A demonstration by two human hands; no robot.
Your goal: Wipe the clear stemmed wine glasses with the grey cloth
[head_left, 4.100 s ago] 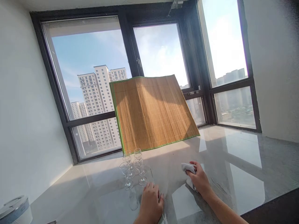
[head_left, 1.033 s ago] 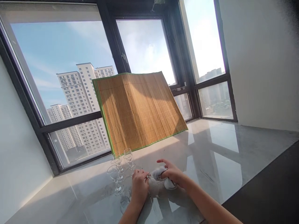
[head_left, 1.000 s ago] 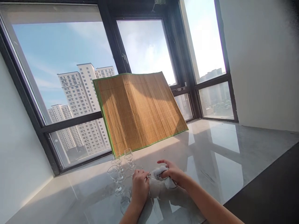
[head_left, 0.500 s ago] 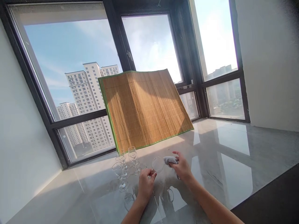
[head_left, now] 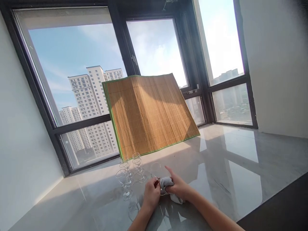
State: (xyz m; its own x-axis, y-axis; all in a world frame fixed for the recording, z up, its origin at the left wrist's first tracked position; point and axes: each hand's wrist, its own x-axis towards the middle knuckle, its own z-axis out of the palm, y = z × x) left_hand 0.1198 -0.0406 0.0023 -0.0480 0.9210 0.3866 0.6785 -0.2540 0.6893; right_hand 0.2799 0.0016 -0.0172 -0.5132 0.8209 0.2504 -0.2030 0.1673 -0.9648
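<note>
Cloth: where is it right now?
In the head view, low and just right of centre: the cloth is gripped in the right hand, right beside the left hand and the held glass.

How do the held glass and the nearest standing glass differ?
The held glass is in the left hand; the nearest standing glass stands untouched on the counter.
Cloth and hands partly hide the held glass; the nearest standing glass shows bowl to foot.
Both are transparent.
</note>
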